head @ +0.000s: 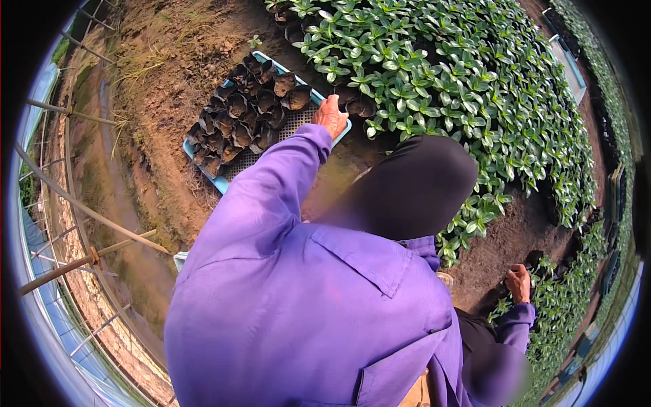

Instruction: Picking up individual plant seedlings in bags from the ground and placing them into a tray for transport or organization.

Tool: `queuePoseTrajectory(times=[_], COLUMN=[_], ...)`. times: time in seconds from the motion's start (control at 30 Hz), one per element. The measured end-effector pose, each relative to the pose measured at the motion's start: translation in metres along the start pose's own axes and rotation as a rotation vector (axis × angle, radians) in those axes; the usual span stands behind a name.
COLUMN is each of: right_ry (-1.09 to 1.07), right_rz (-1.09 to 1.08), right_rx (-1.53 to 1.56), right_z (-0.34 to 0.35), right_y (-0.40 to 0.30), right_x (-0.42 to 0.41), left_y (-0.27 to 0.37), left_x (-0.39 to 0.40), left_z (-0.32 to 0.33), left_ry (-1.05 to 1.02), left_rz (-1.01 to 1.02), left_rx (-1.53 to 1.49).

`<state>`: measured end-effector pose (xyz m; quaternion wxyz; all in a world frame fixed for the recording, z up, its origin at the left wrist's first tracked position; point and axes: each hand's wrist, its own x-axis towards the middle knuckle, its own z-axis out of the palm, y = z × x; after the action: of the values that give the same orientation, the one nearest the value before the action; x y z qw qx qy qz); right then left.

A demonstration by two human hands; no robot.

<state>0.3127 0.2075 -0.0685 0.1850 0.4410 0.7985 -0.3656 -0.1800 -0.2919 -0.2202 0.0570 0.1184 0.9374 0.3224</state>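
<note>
My left hand (330,118) reaches over the right end of a light-blue plastic tray (316,95). Its fingers are curled close to a pair of soil-filled black nursery pots (359,105) just outside the rim; whether it grips a pot or the rim is unclear. Inside the tray, several black plastic seedling pots (237,105) of brown soil stand packed together, with bare mesh floor beside them. My right hand (518,283) hangs low at the right, fingers bent, next to green seedlings (552,297) and a dark pot (534,257). What lies between its fingers is hidden.
A dense block of potted leafy seedlings (437,76) spreads beyond my black-trousered knee (422,178). Bare soil (508,239) runs between plant beds. Bamboo poles (91,213) form a frame at the left, beside a muddy strip (117,168). Another tray (569,68) lies far right.
</note>
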Motion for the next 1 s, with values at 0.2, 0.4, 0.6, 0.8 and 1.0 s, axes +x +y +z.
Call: queuePoseTrajectory(times=[0.2,0.4,0.6,0.8,1.0], right_ry=[-0.001,-0.010,-0.076,-0.171,-0.145], right_rz=[-0.016,0.029,0.055,0.001,-0.104], right_rx=[0.043,-0.016,0.018,0.059,-0.027], right_z=[0.002,0.002,0.003,0.002,0.001], right_y=[-0.006,0.003,0.008,0.005,-0.005], right_x=[-0.007,-0.005,0.012,0.044,0.074], left_y=[0.018,0.001,0.024,-0.004,-0.065], left_x=[0.070,0.085,0.029,-0.067,-0.161], left_z=[0.043,0.059,0.025,-0.029,-0.085], left_ry=[-0.237,-0.353,0.062,0.028,0.085], left_rz=[-0.315,-0.107,-0.150,-0.491,-0.892], left_rx=[0.194,0.389,-0.137,-0.673,-0.809])
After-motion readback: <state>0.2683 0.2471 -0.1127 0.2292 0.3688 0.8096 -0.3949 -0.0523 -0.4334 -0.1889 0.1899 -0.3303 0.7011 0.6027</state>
